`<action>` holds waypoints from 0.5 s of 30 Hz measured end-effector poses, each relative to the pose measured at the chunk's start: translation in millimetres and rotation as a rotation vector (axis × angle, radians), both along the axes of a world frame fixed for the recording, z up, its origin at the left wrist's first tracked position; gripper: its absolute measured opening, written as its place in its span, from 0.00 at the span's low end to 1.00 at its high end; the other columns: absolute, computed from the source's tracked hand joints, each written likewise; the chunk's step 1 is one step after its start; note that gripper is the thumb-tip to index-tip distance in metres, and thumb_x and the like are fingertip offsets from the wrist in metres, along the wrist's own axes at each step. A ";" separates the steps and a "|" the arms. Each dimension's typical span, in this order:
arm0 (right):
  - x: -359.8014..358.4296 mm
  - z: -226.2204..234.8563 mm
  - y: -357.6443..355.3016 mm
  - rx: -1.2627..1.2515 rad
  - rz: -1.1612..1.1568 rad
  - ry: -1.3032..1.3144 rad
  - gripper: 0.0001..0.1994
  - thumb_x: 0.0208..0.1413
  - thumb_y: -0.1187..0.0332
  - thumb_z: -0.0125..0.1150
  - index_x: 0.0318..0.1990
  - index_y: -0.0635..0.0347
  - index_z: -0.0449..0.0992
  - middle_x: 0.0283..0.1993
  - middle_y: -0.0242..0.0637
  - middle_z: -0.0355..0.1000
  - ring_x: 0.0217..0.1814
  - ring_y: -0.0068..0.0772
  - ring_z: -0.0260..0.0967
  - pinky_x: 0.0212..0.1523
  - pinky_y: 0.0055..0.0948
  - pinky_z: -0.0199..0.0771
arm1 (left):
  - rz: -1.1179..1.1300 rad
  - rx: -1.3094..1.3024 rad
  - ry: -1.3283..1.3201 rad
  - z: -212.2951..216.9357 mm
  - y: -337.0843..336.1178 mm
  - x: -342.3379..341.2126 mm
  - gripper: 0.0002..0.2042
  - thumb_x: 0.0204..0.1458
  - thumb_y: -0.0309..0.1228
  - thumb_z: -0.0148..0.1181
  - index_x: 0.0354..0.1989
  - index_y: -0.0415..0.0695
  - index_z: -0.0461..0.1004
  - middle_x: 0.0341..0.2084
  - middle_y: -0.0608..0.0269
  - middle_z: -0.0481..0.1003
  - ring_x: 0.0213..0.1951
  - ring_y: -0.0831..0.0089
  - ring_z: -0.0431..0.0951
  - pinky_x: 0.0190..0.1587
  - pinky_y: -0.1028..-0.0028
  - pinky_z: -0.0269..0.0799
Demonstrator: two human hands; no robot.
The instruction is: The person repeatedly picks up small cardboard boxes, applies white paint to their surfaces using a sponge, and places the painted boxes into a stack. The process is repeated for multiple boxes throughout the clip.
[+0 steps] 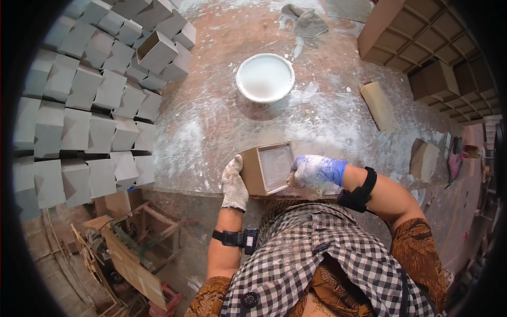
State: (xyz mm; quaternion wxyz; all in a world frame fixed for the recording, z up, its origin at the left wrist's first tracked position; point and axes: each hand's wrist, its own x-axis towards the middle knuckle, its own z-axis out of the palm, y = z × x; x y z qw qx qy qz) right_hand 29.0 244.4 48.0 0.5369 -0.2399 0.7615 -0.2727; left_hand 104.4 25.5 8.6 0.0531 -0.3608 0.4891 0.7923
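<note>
A small brown box [252,174] rests tilted near the table's front edge, its open side facing up and to the right. White coating covers the inside I can see. My left hand [234,182], in a whitish knit glove, grips the box's left side with the thumb up along it. At the box's right rim is my right hand [316,171], in a blue and white glove smeared with white. Its fingers are curled, and whatever they hold is hidden. Beyond the box stands a round tub [265,99] of white liquid.
Stacked grey-white boxes [87,129] fill the left side. Brown boxes [422,37] are stacked at the far right. A yellowish block [378,105] and another pale block [424,161] lie on the right. A grey cloth [306,24] lies at the back of the stained table [195,127].
</note>
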 end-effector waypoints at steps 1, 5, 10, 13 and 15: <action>-1.2 -4.0 -1.2 -0.066 -0.019 -0.061 0.14 0.43 0.61 0.61 0.36 0.60 0.79 0.32 0.45 0.76 0.32 0.44 0.73 0.35 0.36 0.72 | -0.008 -0.042 0.005 0.5 3.5 -0.3 0.19 0.54 0.45 0.55 0.41 0.40 0.73 0.34 0.61 0.75 0.34 0.72 0.75 0.37 0.72 0.75; 0.4 11.2 -19.8 -0.342 -0.150 -0.251 0.15 0.41 0.76 0.58 0.40 0.63 0.78 0.33 0.37 0.76 0.31 0.28 0.69 0.35 0.28 0.71 | -0.039 -0.145 0.022 2.5 5.4 0.5 0.20 0.55 0.47 0.54 0.40 0.40 0.74 0.34 0.64 0.74 0.35 0.75 0.73 0.37 0.74 0.73; 2.6 36.9 -26.6 -0.216 -0.151 -0.246 0.16 0.41 0.71 0.61 0.42 0.60 0.77 0.33 0.39 0.76 0.33 0.33 0.72 0.38 0.30 0.72 | -0.001 -0.097 -0.011 -4.7 -2.2 4.8 0.21 0.52 0.49 0.56 0.40 0.40 0.73 0.35 0.64 0.73 0.37 0.75 0.72 0.38 0.73 0.72; 4.8 48.3 -24.6 -0.016 0.047 0.032 0.16 0.42 0.68 0.59 0.41 0.58 0.78 0.35 0.43 0.76 0.37 0.40 0.73 0.40 0.34 0.73 | 0.003 -0.079 -0.017 -3.2 1.4 2.6 0.23 0.51 0.50 0.58 0.40 0.40 0.73 0.35 0.63 0.73 0.37 0.74 0.73 0.39 0.73 0.72; 7.1 50.5 -22.5 0.172 0.238 0.279 0.16 0.40 0.68 0.53 0.39 0.53 0.79 0.36 0.44 0.75 0.41 0.47 0.72 0.41 0.36 0.73 | 0.022 -0.057 -0.020 -3.3 0.7 2.7 0.24 0.50 0.51 0.58 0.41 0.39 0.73 0.35 0.61 0.73 0.38 0.72 0.73 0.40 0.72 0.73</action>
